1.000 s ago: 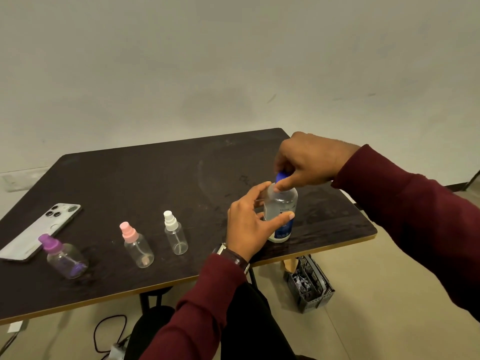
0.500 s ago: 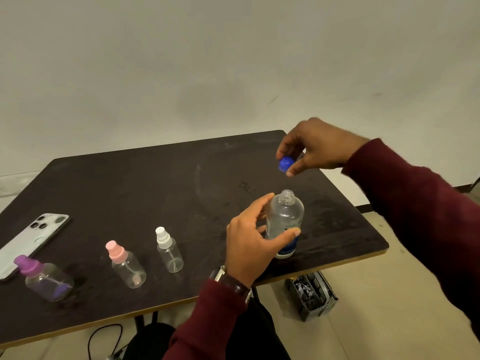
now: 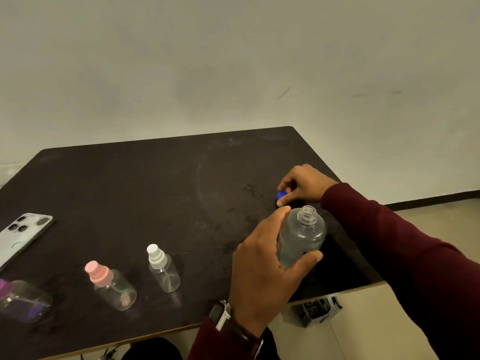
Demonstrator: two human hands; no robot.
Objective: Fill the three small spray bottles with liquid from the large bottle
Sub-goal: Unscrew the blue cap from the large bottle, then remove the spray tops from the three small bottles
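Note:
My left hand [image 3: 262,276] grips the large clear bottle [image 3: 302,236] near the table's right front edge; its threaded neck is uncapped. Just behind the bottle, my right hand [image 3: 305,185] pinches the blue cap [image 3: 281,195] low over the tabletop. Three small spray bottles stand in a row to the left: one with a white top [image 3: 162,268], one with a pink top [image 3: 111,289], and a purple-topped one [image 3: 20,300] at the frame's left edge. All three look empty with their tops on.
A white phone [image 3: 22,235] lies face down at the dark table's [image 3: 155,183] left side. A small dark crate [image 3: 320,309] sits on the floor under the right front corner. A plain wall stands behind the table.
My right hand unscrewed the blue cap, lifted it off the large bottle, and has now lowered it to the table behind the bottle. My left hand kept its hold on the bottle.

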